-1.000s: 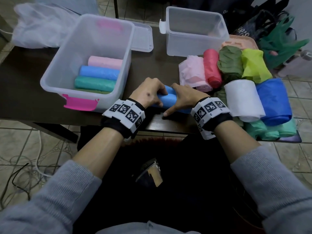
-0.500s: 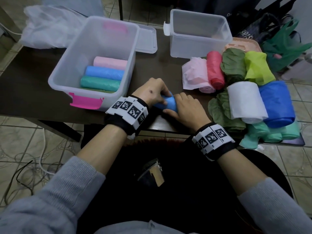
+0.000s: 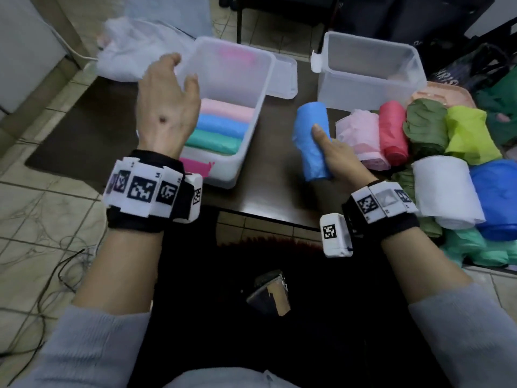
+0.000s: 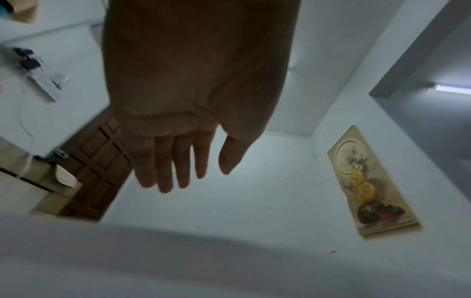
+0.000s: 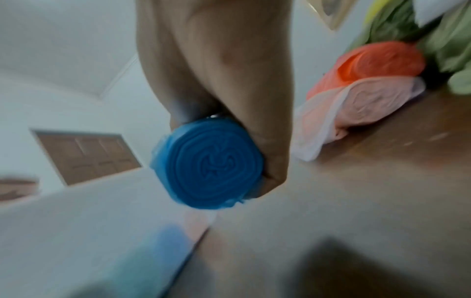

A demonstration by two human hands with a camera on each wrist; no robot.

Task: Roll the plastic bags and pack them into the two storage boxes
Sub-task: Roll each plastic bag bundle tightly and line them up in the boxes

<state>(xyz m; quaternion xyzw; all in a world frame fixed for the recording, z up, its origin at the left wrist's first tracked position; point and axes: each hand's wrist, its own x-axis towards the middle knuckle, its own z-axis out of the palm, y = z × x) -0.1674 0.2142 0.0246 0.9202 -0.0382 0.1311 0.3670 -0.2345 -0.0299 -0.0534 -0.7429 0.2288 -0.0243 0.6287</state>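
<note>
Dark brown wooden surface (image 3: 282, 175) on a tiled floor, cables trailing at the far left. A crumpled white plastic bag (image 3: 126, 57) sits at the surface's far-left corner. Your left hand (image 3: 165, 107) is raised over the near-left wall of the clear plastic storage box with the pink latch (image 3: 223, 175); the left wrist view shows its fingers (image 4: 163, 167) straight and relaxed, holding nothing. Inside that box, rolls lie side by side: pink roll (image 3: 228, 110), blue roll (image 3: 221, 126), teal roll (image 3: 212, 141), and something pale nearest you that I can't make out.

Centre: your right hand (image 3: 335, 158) grips the light blue rolled plastic bag (image 3: 313, 141), lifted off the surface between the two boxes, fingers curled round it and thumb on top. The right wrist view shows the spiral end (image 5: 211, 163) tight.

Farther back on the right stands the second clear plastic storage box (image 3: 369, 74); no rolls visible in it. Right of it is a pile of loosely rolled bags: pale pink, red (image 3: 393, 133), olive, lime, white (image 3: 444, 194), dark blue and mint.

Risks: thin film is slippery, so if you loosen your grip the roll will likely spring open. Dropping it in at an angle could disturb the packed row. Your right forearm is close to the pile, so a wide swing may knock bags off the edge.
</note>
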